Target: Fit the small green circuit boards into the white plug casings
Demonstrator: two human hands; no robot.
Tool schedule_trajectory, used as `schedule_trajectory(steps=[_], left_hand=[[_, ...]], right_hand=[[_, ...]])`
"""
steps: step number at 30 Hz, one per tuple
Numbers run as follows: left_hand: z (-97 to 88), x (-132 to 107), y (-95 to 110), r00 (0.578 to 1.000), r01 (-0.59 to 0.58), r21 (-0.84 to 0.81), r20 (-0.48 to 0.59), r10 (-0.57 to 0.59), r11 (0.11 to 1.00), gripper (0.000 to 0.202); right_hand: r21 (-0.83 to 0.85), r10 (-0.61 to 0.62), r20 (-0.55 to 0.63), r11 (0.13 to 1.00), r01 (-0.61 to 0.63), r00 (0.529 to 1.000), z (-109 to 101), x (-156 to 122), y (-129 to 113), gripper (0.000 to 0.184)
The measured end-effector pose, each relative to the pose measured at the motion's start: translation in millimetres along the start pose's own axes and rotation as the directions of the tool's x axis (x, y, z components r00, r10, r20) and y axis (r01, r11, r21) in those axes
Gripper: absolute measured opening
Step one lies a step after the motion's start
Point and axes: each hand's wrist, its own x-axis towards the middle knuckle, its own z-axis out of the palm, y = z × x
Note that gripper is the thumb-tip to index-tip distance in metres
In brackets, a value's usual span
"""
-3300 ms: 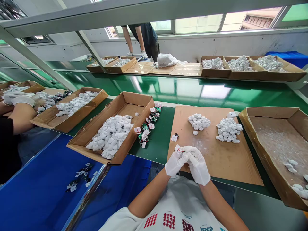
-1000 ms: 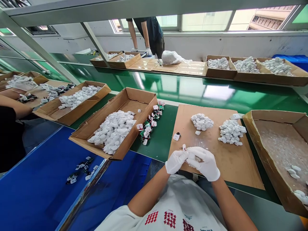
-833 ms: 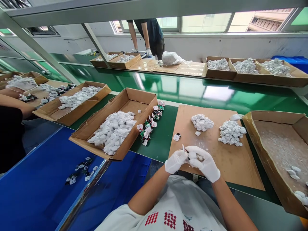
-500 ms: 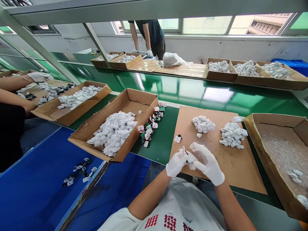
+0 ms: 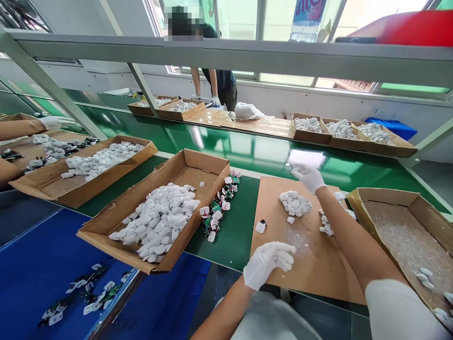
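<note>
Showing loosely bent, parted fingers, the white-gloved left hand (image 5: 269, 264) is over the near part of a cardboard sheet (image 5: 318, 274), well apart from the right hand (image 5: 308, 177). Taking the left hand as clock centre, twelve straight ahead, the right hand, gloved alike, is stretched out at one o'clock past the sheet's far edge, its fingertips in front of a shiny green strip (image 5: 240, 147). There seems to be a small pale item (image 5: 289, 167) at those fingertips; too little shows to tell what it is or whether it is gripped. Also at one o'clock, on the sheet, lie a heap of white pieces (image 5: 295, 203) and, just nearer, a single white piece (image 5: 290, 220). At two, the right forearm (image 5: 354, 236) partly hides a second heap (image 5: 326, 225). Between eleven and twelve lies a white piece with a black part (image 5: 261, 227). Between ten and eleven, a row of green circuit boards (image 5: 216, 210) lies on the green surface (image 5: 242, 222) beside a cardboard box (image 5: 205, 163) bearing a large white pile (image 5: 157, 222). Between two and three, another box (image 5: 389, 208) holds a few white pieces (image 5: 424, 277). Farther out, at ten, a co-worker's gloved hand (image 5: 58, 123) is over more parts.
</note>
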Motion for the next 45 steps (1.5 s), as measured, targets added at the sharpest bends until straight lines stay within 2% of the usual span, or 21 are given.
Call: schedule_trajectory(steps=[2, 5, 9, 12, 15, 18, 20, 21, 23, 25, 29, 32, 33, 34, 36, 38, 39, 41, 43, 45], left_hand=[[-3.3, 0, -1, 1.0, -0.004, 0.018, 0.005, 0.004, 1.0, 0.052], [-11.8, 4, -2, 0.997, 0.015, 0.018, 0.076, -0.016, 1.0, 0.053], [-19.9, 8, -1, 0.99, 0.025, 0.071, 0.136, -0.035, 0.997, 0.047], [-19.1, 8, -2, 0.993, 0.017, 0.072, 0.116, -0.025, 0.997, 0.044], [-12.9, 5, -2, 0.997, 0.04, 0.01, 0.067, -0.04, 0.999, 0.05], [-5.3, 1, 2, 0.998, 0.04, -0.03, 0.045, -0.039, 0.999, 0.05], [-1.5, -1, 6, 0.998, 0.048, -0.032, 0.043, -0.046, 0.998, 0.049], [-0.2, -2, 7, 0.998, 0.05, -0.03, 0.041, -0.049, 0.998, 0.049], [1.5, -4, 9, 0.999, 0.038, -0.024, 0.023, -0.037, 0.999, 0.047], [2.7, -5, 9, 1.0, 0.018, -0.007, -0.009, -0.018, 1.0, 0.045], [4.4, -7, 10, 0.997, 0.018, 0.051, -0.081, -0.014, 0.999, 0.04], [5.5, -8, 11, 0.995, 0.01, 0.071, -0.1, -0.003, 0.997, 0.036], [5.9, -8, 12, 0.995, 0.007, 0.075, -0.097, 0.0, 0.997, 0.036], [6.5, -9, 12, 0.996, 0.007, 0.08, -0.094, 0.0, 0.997, 0.036], [7.7, -9, 13, 0.995, 0.022, 0.097, -0.097, -0.012, 0.995, 0.036], [8.6, -9, 14, 0.994, 0.036, 0.123, -0.103, -0.023, 0.992, 0.037], [8.8, -8, 15, 0.994, 0.039, 0.137, -0.106, -0.024, 0.99, 0.038], [8.9, -7, 15, 0.994, 0.039, 0.162, -0.109, -0.021, 0.986, 0.04], [8.5, -6, 16, 0.993, 0.041, 0.183, -0.115, -0.02, 0.982, 0.04], [8.2, -5, 15, 0.993, 0.039, 0.203, -0.121, -0.014, 0.978, 0.041]], right_hand=[[-0.056, 0.047, -0.023, 0.997, -0.048, 0.999, -2, 36, 3, 0.033], [-0.127, 0.11, -0.058, 0.985, -0.117, 0.992, -2, 60, 11, 0.029], [-0.184, 0.13, -0.059, 0.973, -0.139, 0.99, 0, 60, 17, 0.029], [-0.203, 0.09, -0.022, 0.975, -0.092, 0.996, -2, 49, 14, 0.03], [-0.211, 0.04, 0.033, 0.977, -0.032, 0.999, -7, 19, 6, 0.033], [-0.206, -0.032, 0.153, 0.977, 0.063, 0.988, -10, -37, -1, 0.027], [-0.252, -0.163, 0.344, 0.933, 0.258, 0.925, -5, -79, -4, 0.024], [-0.341, -0.162, 0.375, 0.891, 0.298, 0.913, 0, -97, -5, 0.022], [-0.526, -0.108, 0.353, 0.798, 0.293, 0.93, 12, -123, -5, 0.021], [-0.566, -0.092, 0.334, 0.776, 0.278, 0.938, 25, -134, -4, 0.023], [-0.516, -0.129, 0.38, 0.792, 0.325, 0.916, 32, -144, -1, 0.022], [-0.343, -0.257, 0.481, 0.824, 0.45, 0.838, 23, -167, 4, 0.018], [-0.246, -0.324, 0.48, 0.842, 0.48, 0.815, 19, -177, 9, 0.018], [-0.166, -0.368, 0.438, 0.864, 0.476, 0.821, 14, -186, 15, 0.019], [-0.081, -0.37, 0.277, 0.911, 0.405, 0.887, 4, -202, 35, 0.02], [-0.078, -0.242, 0.062, 0.966, 0.246, 0.968, -7, -209, 63, 0.016], [-0.088, -0.149, -0.065, 0.986, 0.143, 0.987, -13, -210, 77, 0.015], [-0.132, -0.002, -0.267, 0.991, -0.035, 0.964, -23, -208, 101, 0.022], [-0.218, 0.023, -0.282, 0.972, -0.088, 0.959, -29, -204, 115, 0.027], [-0.303, 0.007, -0.237, 0.95, -0.08, 0.972, -30, -201, 119, 0.025]])
